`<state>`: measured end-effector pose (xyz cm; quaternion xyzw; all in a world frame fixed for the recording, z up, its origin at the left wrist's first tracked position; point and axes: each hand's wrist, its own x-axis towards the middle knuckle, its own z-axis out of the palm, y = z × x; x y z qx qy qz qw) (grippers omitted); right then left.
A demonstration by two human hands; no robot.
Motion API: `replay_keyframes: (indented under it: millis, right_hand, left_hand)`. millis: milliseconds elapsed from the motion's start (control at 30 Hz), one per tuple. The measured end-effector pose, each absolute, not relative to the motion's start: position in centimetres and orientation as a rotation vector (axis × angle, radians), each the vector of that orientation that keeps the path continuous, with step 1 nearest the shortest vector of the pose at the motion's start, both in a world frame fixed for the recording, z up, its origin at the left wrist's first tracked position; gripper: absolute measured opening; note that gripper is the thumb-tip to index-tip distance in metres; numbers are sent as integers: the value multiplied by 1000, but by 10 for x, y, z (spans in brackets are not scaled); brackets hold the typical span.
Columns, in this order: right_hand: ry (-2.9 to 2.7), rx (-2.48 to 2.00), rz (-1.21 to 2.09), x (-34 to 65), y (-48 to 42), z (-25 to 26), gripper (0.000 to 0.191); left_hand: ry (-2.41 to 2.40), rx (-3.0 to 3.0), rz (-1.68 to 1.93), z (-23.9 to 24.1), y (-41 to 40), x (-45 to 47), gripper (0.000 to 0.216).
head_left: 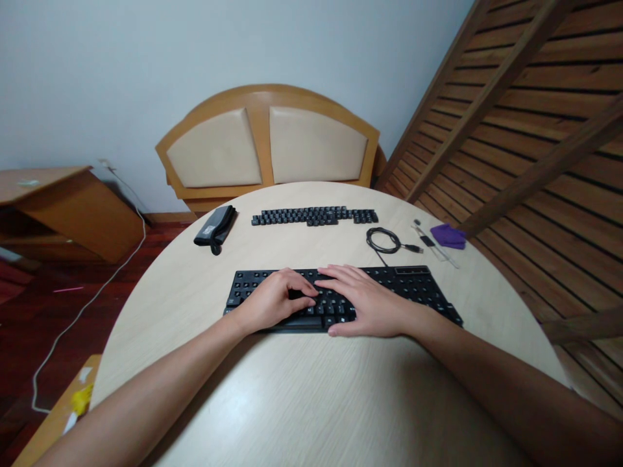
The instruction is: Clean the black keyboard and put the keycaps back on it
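Observation:
A black keyboard (pixel 292 323) lies on the round table in front of me. Many of its key positions are bare along the top and right, while keycaps sit in the lower middle. My left hand (pixel 275 299) is over its left half, thumb and forefinger pinched close together at the middle keys. Whatever is between those fingertips is too small to make out. Resting across the keyboard's middle, my right hand (pixel 372 301) has its fingers stretched out and spread, with the thumb at the front edge. Loose black keycaps (pixel 311 215) are laid out in rows behind the keyboard.
A coiled black USB cable (pixel 384 251) runs from the keyboard's back. To its right lie slender tools (pixel 433 245) and a purple cloth (pixel 448 236). A folded black pouch (pixel 215 227) is at the back left of the pale table (pixel 292 395). A headboard (pixel 265 139) stands beyond.

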<state>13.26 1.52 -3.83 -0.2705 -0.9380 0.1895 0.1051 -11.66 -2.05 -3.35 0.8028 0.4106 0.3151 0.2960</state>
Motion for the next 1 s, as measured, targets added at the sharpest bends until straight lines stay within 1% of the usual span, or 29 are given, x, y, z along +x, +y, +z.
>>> replay_keyframes:
  millis: [167,367,500,700,833,1000]
  right_hand:
    - [-2746,-788,587,133,16,-39,88]
    - [-2759,-802,572,133,15,-37,88]
    - [-2773,-803,553,133,15,-38,88]
    - [-2729,-770,592,134,16,-39,87]
    - [-2738,-779,585,133,16,-38,86]
    - [-2758,-799,583,132,15,-37,88]
  left_hand:
    - [1103,2166,825,-33,-22,-116,9]
    - [1095,2245,723,-29,-24,-116,11]
    - [1072,2233,736,-30,-24,-116,13]
    - [1133,2218,718,-33,-23,-115,12]
    - [1117,2242,711,-31,-24,-115,4]
    - [1121,2220,698,-29,-24,-115,9]
